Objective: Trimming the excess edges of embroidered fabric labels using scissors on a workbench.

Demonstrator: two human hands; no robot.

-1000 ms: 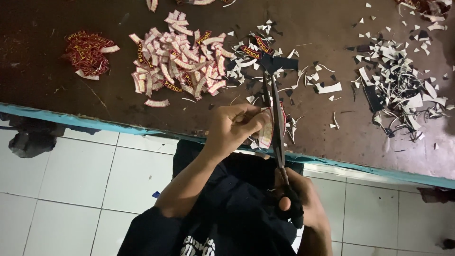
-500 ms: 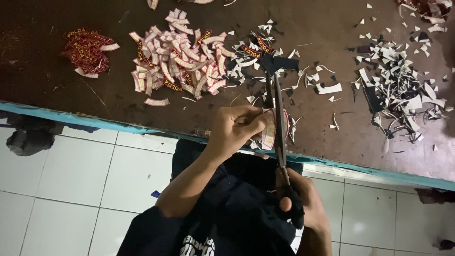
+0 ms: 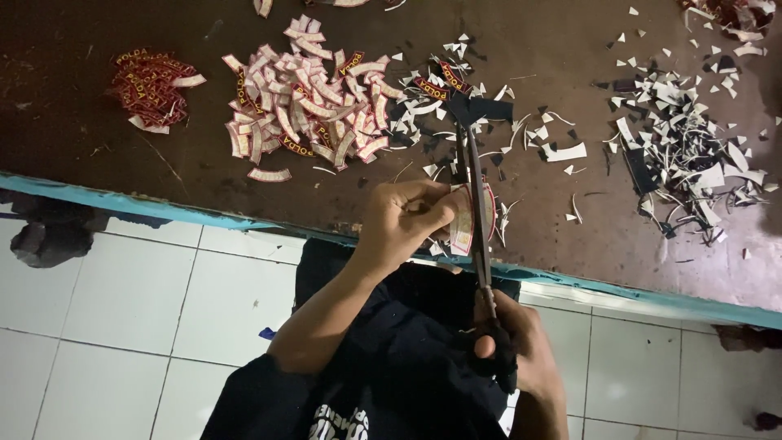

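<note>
Left hand (image 3: 403,222) pinches a curved embroidered patch (image 3: 466,218) over the table's blue edge (image 3: 163,208), fingers clamped on its side. Right hand (image 3: 509,346) grips black-handled scissors (image 3: 476,212), fingers closed through the loops, blades running up beside the patch. A pile of cut patches (image 3: 305,102) lies beyond, trimmings (image 3: 684,159) well right.

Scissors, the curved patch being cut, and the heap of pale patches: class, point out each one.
scissors (image 3: 475,204), head view, on the long blades.
curved patch (image 3: 461,224), head view, on its pale back.
heap of pale patches (image 3: 309,106), head view, on the heap's middle.
</note>
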